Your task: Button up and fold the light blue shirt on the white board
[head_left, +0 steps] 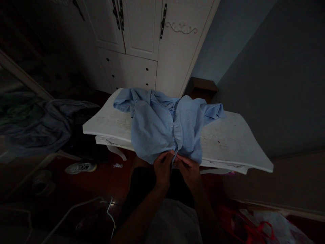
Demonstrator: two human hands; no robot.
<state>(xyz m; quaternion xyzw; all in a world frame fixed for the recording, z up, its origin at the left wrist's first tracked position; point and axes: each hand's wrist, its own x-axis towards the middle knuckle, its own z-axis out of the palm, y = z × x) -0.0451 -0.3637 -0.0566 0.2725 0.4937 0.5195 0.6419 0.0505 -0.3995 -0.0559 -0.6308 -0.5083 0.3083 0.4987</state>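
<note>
A light blue button-up shirt (152, 125) lies spread over a white table (228, 135), its sleeves out to both sides and its lower hem hanging over the near edge. Down its middle runs the button placket, partly open toward the collar. My left hand (163, 167) pinches the left front edge near the hem. Close beside it, my right hand (188, 169) has its fingers closed on the right front edge of the same shirt. Between the fingertips the detail is too dark and small to make out.
Behind the table stands a white wardrobe (137, 34) with dark handles. Clothes (56, 118) are heaped at the left. A shoe (80, 167) lies on the red floor, with a white metal frame (73, 206) nearer. Red bags (243, 225) sit at the lower right.
</note>
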